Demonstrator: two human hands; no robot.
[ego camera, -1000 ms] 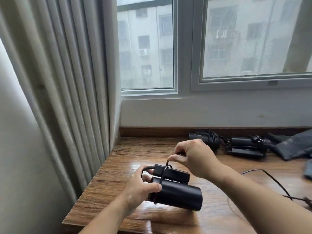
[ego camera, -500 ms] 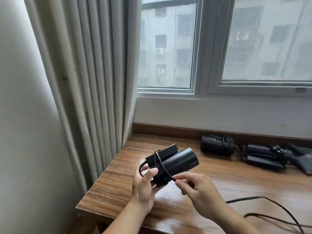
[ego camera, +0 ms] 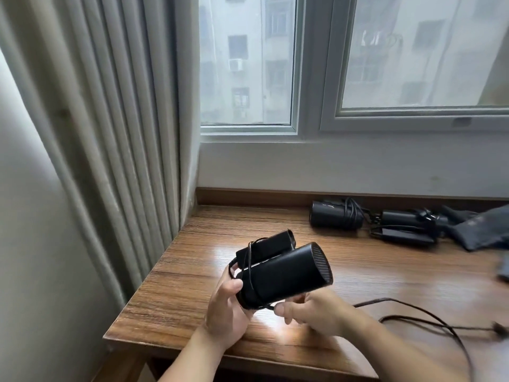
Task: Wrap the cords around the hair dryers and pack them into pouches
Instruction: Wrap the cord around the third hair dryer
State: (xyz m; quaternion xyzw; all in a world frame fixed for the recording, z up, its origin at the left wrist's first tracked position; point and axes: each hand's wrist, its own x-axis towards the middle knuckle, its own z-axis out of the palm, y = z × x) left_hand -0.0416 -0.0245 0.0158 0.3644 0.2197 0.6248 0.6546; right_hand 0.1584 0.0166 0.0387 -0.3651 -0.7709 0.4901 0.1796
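- Since a second ago the right hand (ego camera: 311, 312) has moved from above the hair dryer (ego camera: 289, 274) to beneath its barrel. It has taken the cord (ego camera: 249, 268) over the top and down round the underside. The dryer has also tipped, so its grille end now points up and to the right.
- The left hand (ego camera: 228, 307) grips the dryer's rear end with the thumb on its side, holding it clear of the counter (ego camera: 192, 271).
- The right hand pinches the cord between thumb and fingers just under the barrel.
- One turn of cord visibly crosses the folded handle (ego camera: 267, 246) and the barrel. The rest trails slack across the counter to the right, as far as the frame edge.
- The change looks like one lap of the wrap closing. With that much slack left, wrapping seems to be at an early stage, and several more laps appear needed before packing.
- Two other dryers (ego camera: 336, 219) lie at the back of the counter with their cords bundled, next to a dark pouch (ego camera: 484, 230). Neither appears to be inside a pouch.
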